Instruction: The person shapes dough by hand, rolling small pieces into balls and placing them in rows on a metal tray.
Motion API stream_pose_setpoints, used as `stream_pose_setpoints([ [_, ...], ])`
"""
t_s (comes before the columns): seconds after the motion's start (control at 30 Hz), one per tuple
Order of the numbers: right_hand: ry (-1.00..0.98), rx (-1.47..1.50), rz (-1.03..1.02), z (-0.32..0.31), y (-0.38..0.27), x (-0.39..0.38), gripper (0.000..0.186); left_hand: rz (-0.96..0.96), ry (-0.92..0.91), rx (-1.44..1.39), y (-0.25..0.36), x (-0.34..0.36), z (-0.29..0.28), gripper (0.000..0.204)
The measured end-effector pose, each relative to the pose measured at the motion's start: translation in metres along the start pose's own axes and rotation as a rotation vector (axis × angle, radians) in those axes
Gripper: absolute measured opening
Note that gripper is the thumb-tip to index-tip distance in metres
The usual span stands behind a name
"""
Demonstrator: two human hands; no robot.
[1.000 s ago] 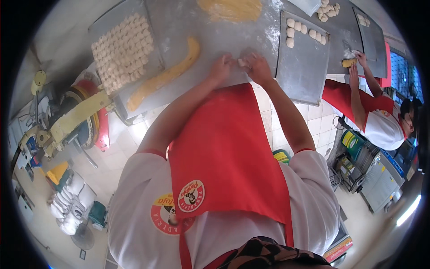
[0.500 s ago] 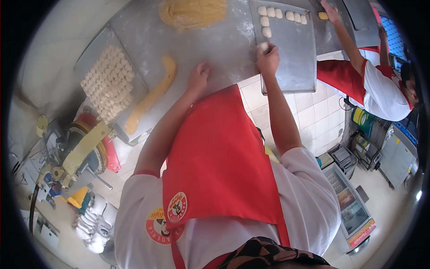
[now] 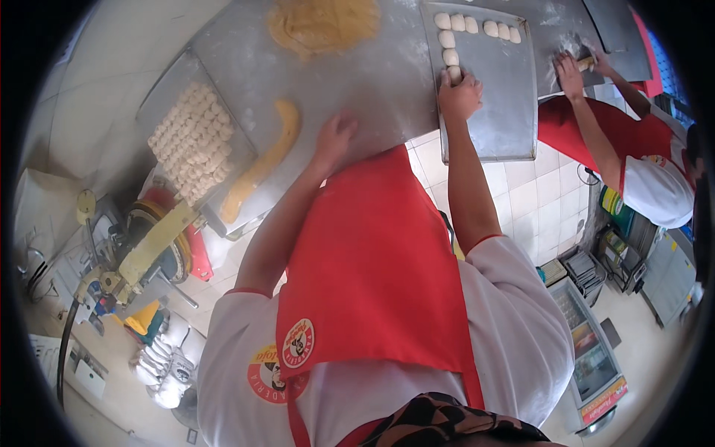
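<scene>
Right grip (image 3: 459, 95) pinches a dough ball (image 3: 454, 73) on the tray (image 3: 506, 112); left hand (image 3: 334, 138) spread on table (image 3: 372, 82).

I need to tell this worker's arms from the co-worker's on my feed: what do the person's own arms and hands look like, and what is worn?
Both hands, left hand and right hand, are bare: no gloves, and no rings or watch that I can make out. The forearms are uncovered. Short white sleeves end above the elbows, under a red apron with a round badge on the chest.
</scene>
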State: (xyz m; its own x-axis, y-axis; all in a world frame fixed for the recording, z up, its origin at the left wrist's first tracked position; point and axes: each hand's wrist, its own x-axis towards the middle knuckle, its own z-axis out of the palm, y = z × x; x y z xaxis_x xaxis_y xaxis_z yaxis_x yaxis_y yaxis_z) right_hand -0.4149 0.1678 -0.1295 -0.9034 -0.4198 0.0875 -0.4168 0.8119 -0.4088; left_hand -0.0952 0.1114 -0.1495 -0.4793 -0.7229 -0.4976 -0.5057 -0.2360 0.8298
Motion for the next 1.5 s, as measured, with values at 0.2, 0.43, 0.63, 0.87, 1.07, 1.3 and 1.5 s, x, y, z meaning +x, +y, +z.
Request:
stream_pose_setpoints([
  [0.2,-0.016,0.126,-0.127,0.006,0.066,0.014,0.042,0.118,0.703,0.539,0.012,-0.027,-0.056,0.046],
  [0.43,-0.226,0.575,-0.238,-0.006,-0.035,-0.044,0.032,-0.12,0.725,0.714,0.032,-0.008,-0.081,0.052],
  [0.63,-0.878,0.703,-0.555,-0.002,-0.141,-0.139,0.035,0.385,0.589,0.701,-0.028,-0.027,-0.086,0.04],
  [0.87,-1.363,0.323,-0.656,-0.003,-0.188,-0.162,0.033,0.448,0.465,0.528,-0.001,-0.066,-0.096,0.034],
  [1.07,-1.292,0.336,-0.488,0.01,-0.196,-0.169,0.028,0.484,0.418,0.5,0.008,-0.078,-0.111,0.034],
  [1.3,-1.103,0.891,-0.223,0.004,-0.252,-0.161,0.016,0.492,0.518,0.438,0.006,-0.055,-0.154,0.029],
  [1.5,-1.079,0.898,0.097,-0.012,-0.227,-0.132,0.021,0.14,0.878,0.955,-0.008,-0.072,-0.223,0.039],
])
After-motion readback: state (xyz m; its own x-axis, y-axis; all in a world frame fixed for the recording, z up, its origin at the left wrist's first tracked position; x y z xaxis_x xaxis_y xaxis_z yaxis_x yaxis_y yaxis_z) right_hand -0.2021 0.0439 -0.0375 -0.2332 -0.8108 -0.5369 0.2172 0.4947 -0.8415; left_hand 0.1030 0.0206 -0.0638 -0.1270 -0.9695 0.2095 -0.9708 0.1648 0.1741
